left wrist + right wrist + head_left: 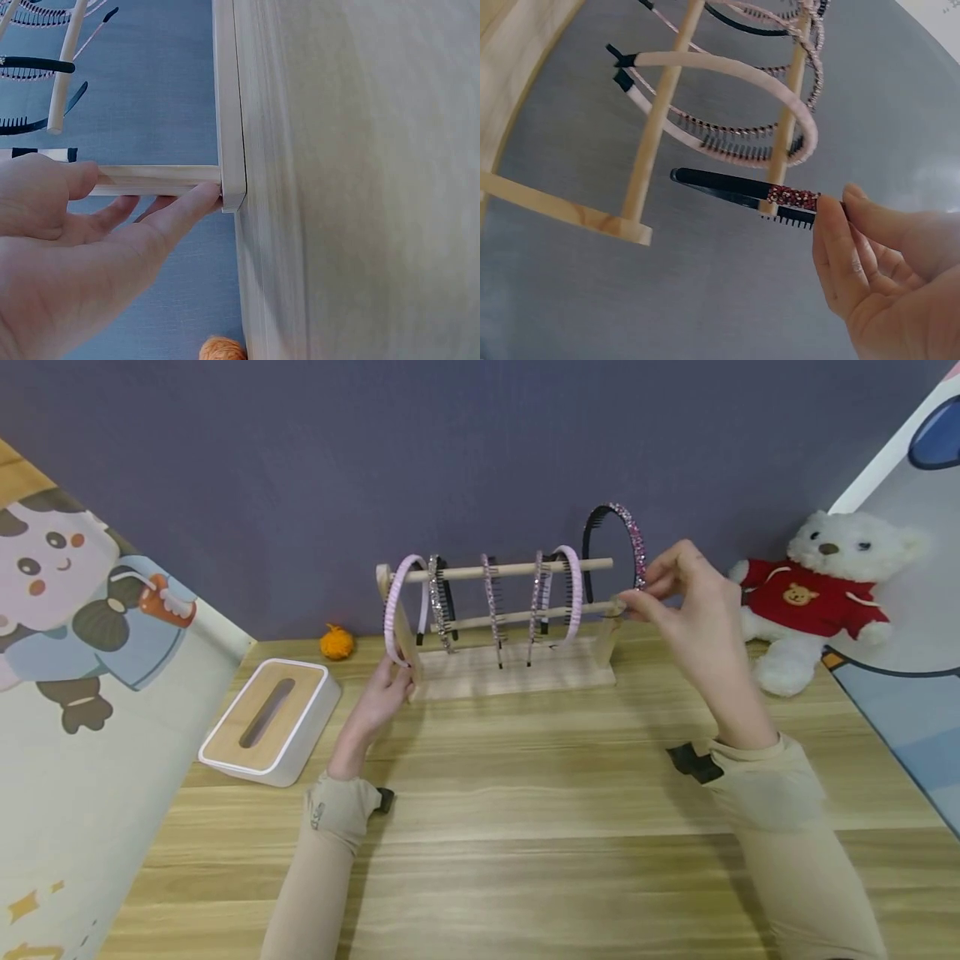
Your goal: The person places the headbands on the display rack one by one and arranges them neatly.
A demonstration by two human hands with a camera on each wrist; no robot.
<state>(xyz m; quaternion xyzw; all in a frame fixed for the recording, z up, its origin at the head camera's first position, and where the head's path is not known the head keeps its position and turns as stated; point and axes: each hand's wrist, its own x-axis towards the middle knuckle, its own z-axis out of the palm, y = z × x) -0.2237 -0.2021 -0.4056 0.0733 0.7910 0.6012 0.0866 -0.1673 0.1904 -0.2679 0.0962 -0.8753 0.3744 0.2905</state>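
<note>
My right hand (697,614) pinches a black toothed headband with pink glitter stones (637,542) between thumb and fingers. In the right wrist view this glitter headband (793,196) overlaps the free end of the upper rod. My left hand (380,700) holds the left upright of a wooden headband stand (510,675), thumb on one side and fingers on the other. The left wrist view shows that upright (157,177) near the base. Several headbands hang over the rods, among them a pink ribbed one (392,610) at the left and a pink fabric one (576,589) at the right.
A white tissue box with a wooden lid (311,727) stands left of my left arm. Behind it sits a small orange ball (337,642). A white teddy bear in a red sweater (810,597) sits at the right. The dark wall (300,485) rises behind the stand.
</note>
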